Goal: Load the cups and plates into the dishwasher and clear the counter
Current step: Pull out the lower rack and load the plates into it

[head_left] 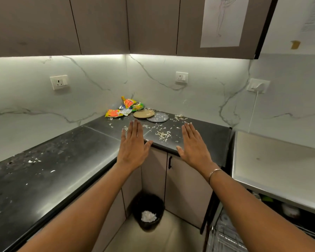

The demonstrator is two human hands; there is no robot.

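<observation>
— Black desk [62,160] is holding what?
— Left hand [133,148] is hovering flat, empty; tan plate [144,113] is touching grey plate [157,117] in the back corner; right hand [193,148] is hovering released too. Both probably stiff, light, slippery: I'm suggesting gripping rims

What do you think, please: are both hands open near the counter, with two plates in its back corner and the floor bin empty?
Only the bin is wrong: the head view shows white scraps in it. The left hand and right hand are open near the counter, two plates in its back corner.
</observation>
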